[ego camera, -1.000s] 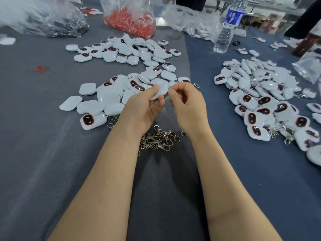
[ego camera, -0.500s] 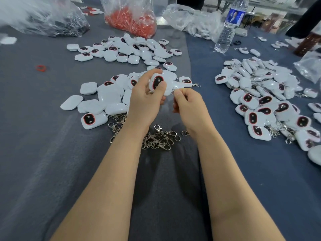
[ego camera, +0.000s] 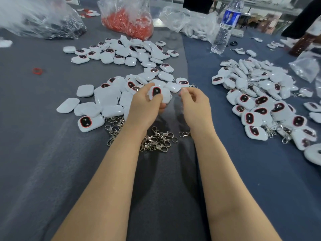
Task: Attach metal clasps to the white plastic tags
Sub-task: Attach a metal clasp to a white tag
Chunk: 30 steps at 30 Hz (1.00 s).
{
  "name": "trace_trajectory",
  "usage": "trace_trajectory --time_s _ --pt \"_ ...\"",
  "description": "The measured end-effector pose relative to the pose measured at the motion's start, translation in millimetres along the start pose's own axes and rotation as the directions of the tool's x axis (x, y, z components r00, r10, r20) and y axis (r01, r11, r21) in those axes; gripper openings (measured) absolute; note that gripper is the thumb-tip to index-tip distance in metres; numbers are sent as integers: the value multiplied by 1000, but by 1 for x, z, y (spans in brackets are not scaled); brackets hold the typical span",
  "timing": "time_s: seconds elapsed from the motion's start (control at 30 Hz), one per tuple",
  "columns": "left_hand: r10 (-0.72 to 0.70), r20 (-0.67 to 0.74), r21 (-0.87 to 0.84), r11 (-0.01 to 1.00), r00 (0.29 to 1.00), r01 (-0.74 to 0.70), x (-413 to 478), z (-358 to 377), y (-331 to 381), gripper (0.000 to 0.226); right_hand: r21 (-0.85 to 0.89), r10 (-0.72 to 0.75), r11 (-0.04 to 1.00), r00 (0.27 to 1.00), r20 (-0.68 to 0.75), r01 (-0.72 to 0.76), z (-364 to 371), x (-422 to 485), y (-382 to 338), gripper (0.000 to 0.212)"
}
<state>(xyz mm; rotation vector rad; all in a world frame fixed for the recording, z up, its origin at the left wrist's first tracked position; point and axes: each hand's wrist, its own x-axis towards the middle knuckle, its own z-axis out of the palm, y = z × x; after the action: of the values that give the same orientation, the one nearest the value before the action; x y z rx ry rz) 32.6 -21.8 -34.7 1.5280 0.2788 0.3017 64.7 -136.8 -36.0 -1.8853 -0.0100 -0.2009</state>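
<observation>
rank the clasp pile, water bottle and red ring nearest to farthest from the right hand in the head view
1. Clasp pile, close by, left of the right hand's wrist.
2. Water bottle, at the far side, slightly right.
3. Red ring, far across to the left.

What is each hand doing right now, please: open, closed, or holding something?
Left hand: grips a white tag.
Right hand: fingers curled; whether they pinch anything cannot be told.
</observation>
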Motion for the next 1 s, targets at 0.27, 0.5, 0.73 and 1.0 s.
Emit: trace_trajectory --time_s 0.27,0.5,0.73,1.0 --pt "54 -9 230 972 998 -51 -8 15 1 17 -250 40 968 963 265 28 -22 -4 -4 13" --pt "206 175 236 941 963 -244 -13 104 26 16 -344 31 937 995 -90 -61 -97 1 6 23" --pt "-2 395 221 971 919 -93 -37 202 14 29 -446 115 841 906 -407 -307 -156 -6 41 20" --pt "8 356 109 993 934 -50 -38 232 -6 30 -354 82 885 850 -520 -303 -160 0 59 38"
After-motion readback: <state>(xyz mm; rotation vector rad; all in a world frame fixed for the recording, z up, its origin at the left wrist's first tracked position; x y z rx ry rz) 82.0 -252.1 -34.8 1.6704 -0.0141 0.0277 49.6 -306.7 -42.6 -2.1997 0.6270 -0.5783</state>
